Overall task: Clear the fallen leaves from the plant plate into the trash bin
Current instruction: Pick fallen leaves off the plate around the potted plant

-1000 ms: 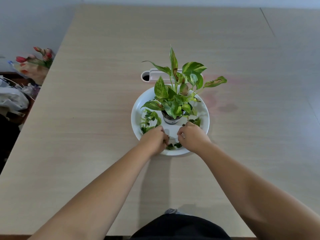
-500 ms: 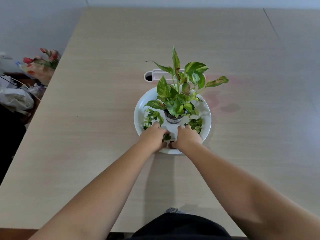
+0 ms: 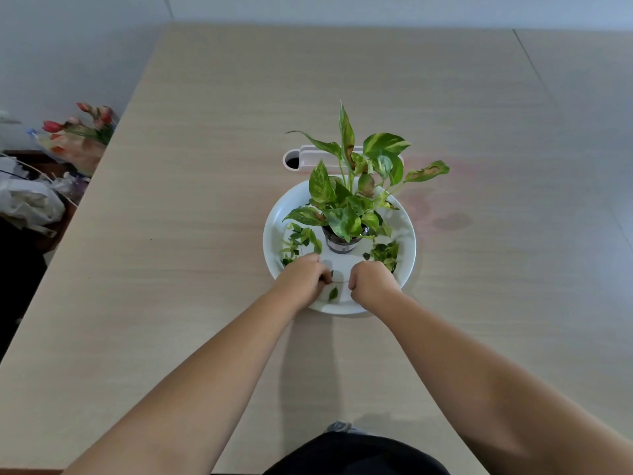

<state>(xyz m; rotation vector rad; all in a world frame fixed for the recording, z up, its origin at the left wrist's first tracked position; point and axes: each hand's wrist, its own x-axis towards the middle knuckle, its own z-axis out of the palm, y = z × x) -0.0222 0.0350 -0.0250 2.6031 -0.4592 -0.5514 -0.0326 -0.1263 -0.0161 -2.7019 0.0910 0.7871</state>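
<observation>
A white plant plate [image 3: 274, 214] sits mid-table with a small potted plant [image 3: 342, 243] on it. Fallen leaves [image 3: 298, 240] lie on the plate's left side, more on its right side [image 3: 385, 253], and one single leaf [image 3: 333, 293] lies near the front rim. My left hand [image 3: 303, 279] is curled over the front left of the plate, with a dark bit of leaf showing at its fingers. Beside it, my right hand [image 3: 371, 282] is curled into a fist on the front right, and the leaves it grips are hidden inside. No trash bin is clearly in view.
A white slot with a round hole [image 3: 298, 159] is set in the table behind the plant. Off the table's left edge are a bunch of tulips [image 3: 85, 132] and a white plastic bag [image 3: 30, 204]. A seam [image 3: 534, 73] runs along the table's right part.
My hands met over the leaves at the plate's front, curled shut, then moved slightly apart. Most of the leaves there are gone from sight; one is left.
</observation>
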